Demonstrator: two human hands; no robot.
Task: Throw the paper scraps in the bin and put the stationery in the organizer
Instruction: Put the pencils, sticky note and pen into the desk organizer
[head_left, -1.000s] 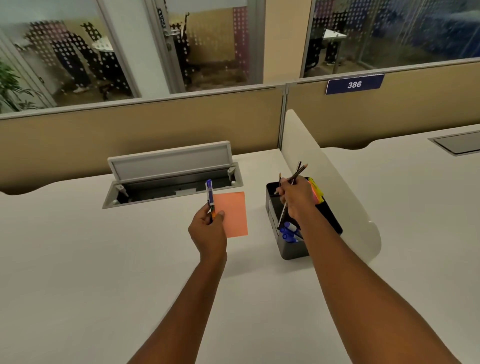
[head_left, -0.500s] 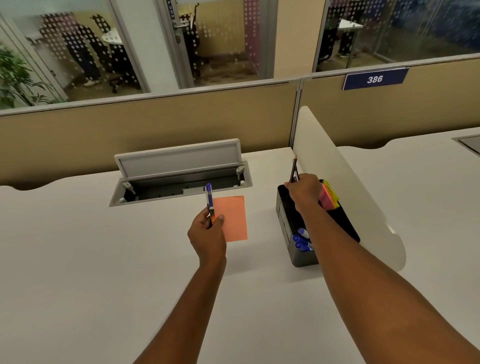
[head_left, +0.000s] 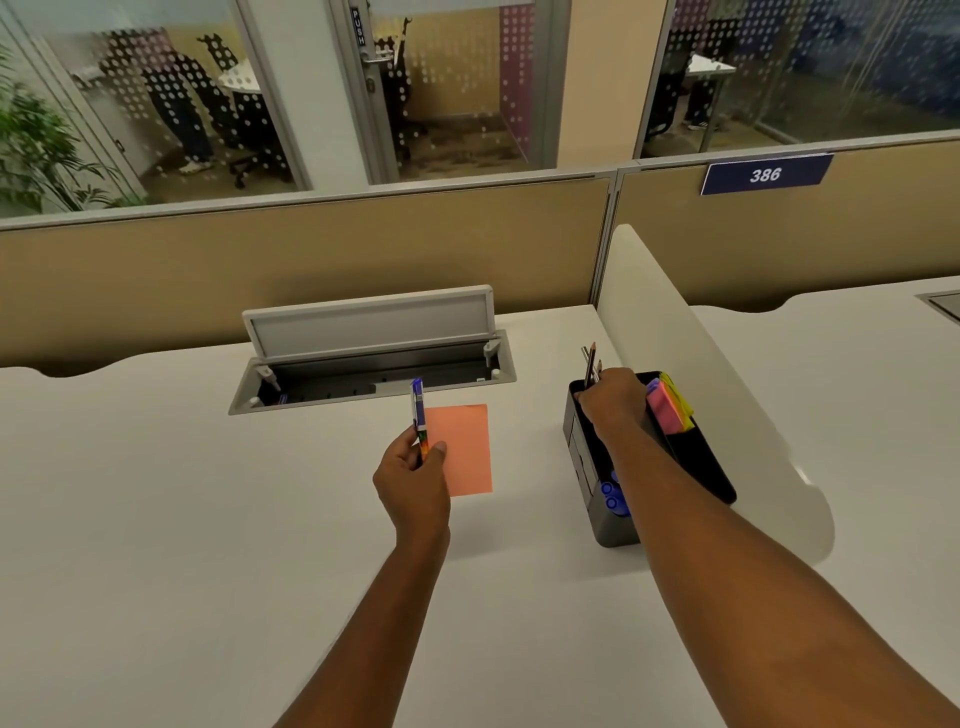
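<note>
Left hand (head_left: 415, 480) gripping upright pen (head_left: 418, 415) beside orange note (head_left: 465, 447); right hand (head_left: 613, 397) closed on pencils (head_left: 591, 364) inside black organizer (head_left: 608, 519).

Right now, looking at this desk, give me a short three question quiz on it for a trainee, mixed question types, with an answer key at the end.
1. True or false: the left hand holds a pen.
2. Multiple choice: the right hand is at A) the open cable tray, B) the black organizer, C) the orange paper.
3. Fill in: the pink and yellow sticky notes stand in the ____.

Key:
1. True; it is pinched upright above the orange paper.
2. B; it is lowering pencils into the far end.
3. Organizer.
</note>
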